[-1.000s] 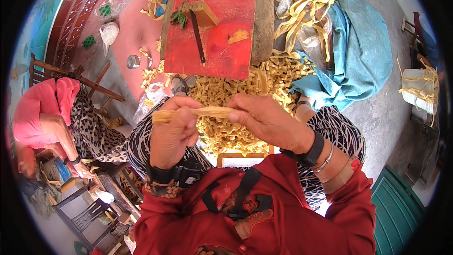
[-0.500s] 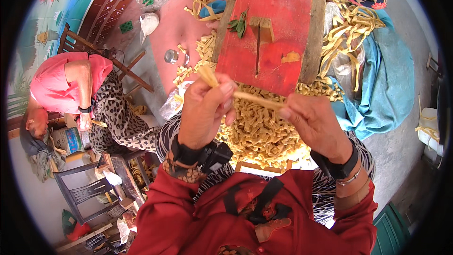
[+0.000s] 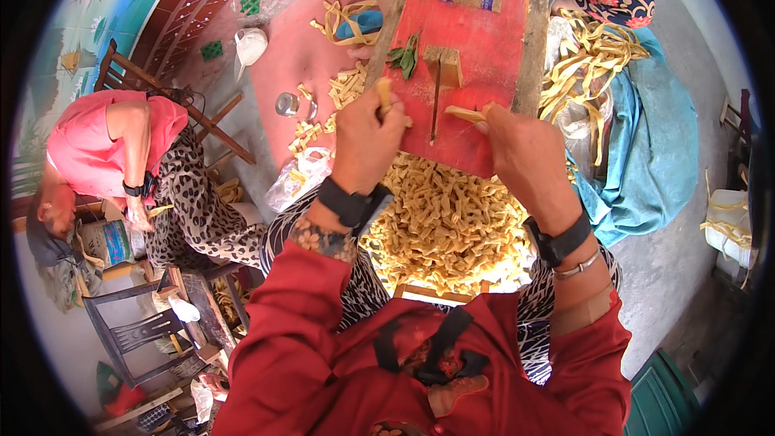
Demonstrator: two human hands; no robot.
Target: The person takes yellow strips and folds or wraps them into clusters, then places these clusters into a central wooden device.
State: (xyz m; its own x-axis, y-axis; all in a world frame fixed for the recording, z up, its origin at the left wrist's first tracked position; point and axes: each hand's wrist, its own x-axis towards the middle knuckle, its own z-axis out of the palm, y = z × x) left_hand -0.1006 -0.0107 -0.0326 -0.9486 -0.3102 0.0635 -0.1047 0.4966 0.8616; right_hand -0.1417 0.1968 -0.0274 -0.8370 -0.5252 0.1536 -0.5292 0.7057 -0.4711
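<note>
My left hand (image 3: 362, 141) is closed around a pale yellow strip piece (image 3: 383, 93), whose thick end sticks up past the fingers. A short end of yellow strip (image 3: 465, 114) points left from the pinched fingers of my right hand (image 3: 525, 145). Between the hands, a thin dark upright blade (image 3: 436, 105) stands at a wooden block (image 3: 450, 67) on the red board (image 3: 476, 40). No strip is seen spanning the gap by the blade. Below the board lies a large heap of short knotted yellow pieces (image 3: 444, 226).
Green leaves (image 3: 404, 56) lie on the board. Long yellow strips (image 3: 593, 73) sit on a blue cloth (image 3: 654, 137) at right. A glass jar (image 3: 287, 104) and more pieces (image 3: 347, 85) are at left. Another person (image 3: 121, 141) in pink sits near a wooden chair (image 3: 137, 327).
Both hands have moved forward over the board, one on each side of the blade. The strip that stretched between them now shows as separate ends, one in each hand.
</note>
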